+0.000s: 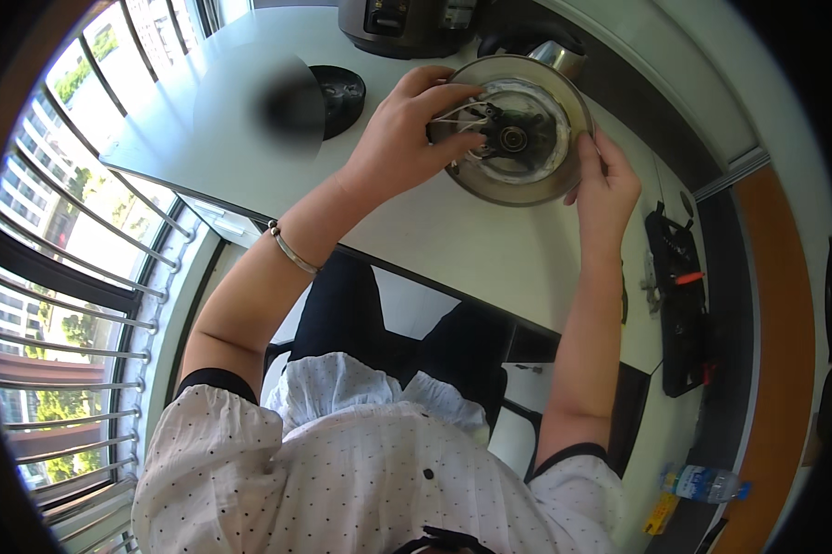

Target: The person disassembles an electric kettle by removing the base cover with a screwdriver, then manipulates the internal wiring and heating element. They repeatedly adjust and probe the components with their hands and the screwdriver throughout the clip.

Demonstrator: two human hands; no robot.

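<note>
At the far side of the table I have a round metal vessel [575,157], which looks like an electric kettle, with its opened underside facing me. A black plastic fitting [513,138] with a round ringed centre sits inside its rim, and thin white wires [462,113] run to it. My right hand [605,175] grips the right edge, thumb on the rim and fingers behind. My left hand [416,129] is closed about the left side, thumb and index fingertips at the wires and the fitting. Left of it lies a black round base [342,100].
A dark cooker-like appliance [407,23] stands at the back. On the right lie an open black tool case [679,295] with a red-handled tool [688,278], and a plastic bottle [707,484] beside a yellow package [660,513]. A barred window [74,277] is on the left.
</note>
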